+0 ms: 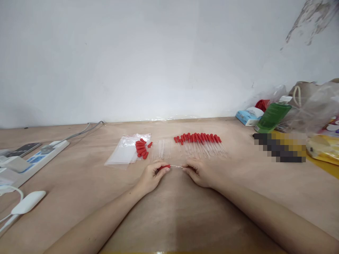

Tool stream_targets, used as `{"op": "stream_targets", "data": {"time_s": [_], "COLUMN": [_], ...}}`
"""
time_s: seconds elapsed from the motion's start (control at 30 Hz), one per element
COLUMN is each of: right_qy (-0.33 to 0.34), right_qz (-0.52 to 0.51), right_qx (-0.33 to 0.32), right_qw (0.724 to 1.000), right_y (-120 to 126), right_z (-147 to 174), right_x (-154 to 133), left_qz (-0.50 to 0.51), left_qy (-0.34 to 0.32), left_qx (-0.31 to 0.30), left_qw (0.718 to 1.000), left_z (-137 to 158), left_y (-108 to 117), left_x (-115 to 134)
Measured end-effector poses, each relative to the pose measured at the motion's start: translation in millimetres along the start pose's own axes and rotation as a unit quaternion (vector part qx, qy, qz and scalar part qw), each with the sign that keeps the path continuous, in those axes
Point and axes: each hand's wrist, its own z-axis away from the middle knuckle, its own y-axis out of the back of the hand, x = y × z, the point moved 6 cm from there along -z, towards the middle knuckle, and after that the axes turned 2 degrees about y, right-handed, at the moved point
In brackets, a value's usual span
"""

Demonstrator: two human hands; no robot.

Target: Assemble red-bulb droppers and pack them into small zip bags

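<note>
Brown tabletop [79, 183] with droppers [196, 137] and seemingly glass tubes [161, 149]

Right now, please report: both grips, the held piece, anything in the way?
Left grip on red bulb; right grip on clear tube. Bulb and tube meet. Capped tubes beyond, not between.

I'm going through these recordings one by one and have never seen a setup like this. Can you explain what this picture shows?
There's no machine here: these are a person's own bare hands, seen by a camera worn on the head, looking forward and down. The left hand has its grip on a red dropper bulb; the right hand pinches the far end of the clear thin tube running from it. Beyond them on the brown tabletop lie clear plastic bags with loose red bulbs, bare clear tubes and a row of red-topped droppers. A power strip sits far left, a green bottle far right.
</note>
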Motion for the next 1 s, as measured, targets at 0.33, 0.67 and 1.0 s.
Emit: {"op": "stream_targets", "data": {"time_s": [0.33, 0.67, 1.0], "right_qy": [0.063, 0.065, 0.052], "right_qz": [0.077, 0.114, 0.093], "right_qx": [-0.003, -0.015, -0.029], "right_qw": [0.995, 0.991, 0.994], "right_y": [4.1, -5.2, -20.2], "right_z": [0.8, 0.8, -5.6], "right_x": [-8.0, -14.1, -9.6], "left_qz": [-0.039, -0.067, -0.088], "left_qy": [-0.034, -0.044, -0.077], "left_qx": [-0.046, -0.070, -0.075], "left_qw": [0.998, 0.994, 0.990], "left_z": [4.3, 6.1, 4.8], "left_y": [-4.2, -8.7, -9.2], "left_x": [12.6, 14.7, 17.7]}}
